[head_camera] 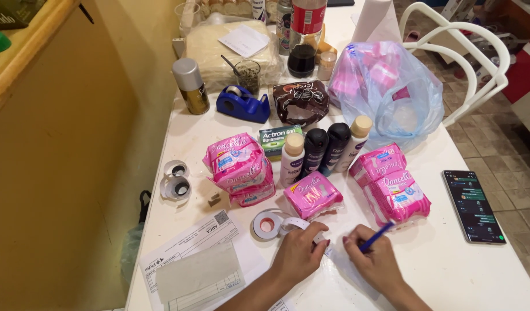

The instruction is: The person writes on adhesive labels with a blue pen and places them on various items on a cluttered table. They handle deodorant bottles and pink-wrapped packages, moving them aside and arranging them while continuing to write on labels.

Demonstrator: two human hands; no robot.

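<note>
Writing on a label strip at a crowded white table [449, 270].
The right hand [375, 262] pinches a blue pen [375, 237]; the left hand [299, 253] presses flat on the label strip [299, 223] beside its roll [267, 224].

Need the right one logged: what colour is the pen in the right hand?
Blue; the pen in the right hand shows in the head view.

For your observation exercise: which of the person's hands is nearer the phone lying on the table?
Right. The right hand, holding a blue pen, lies left of the phone; the left hand is farther left, beyond it.
</note>
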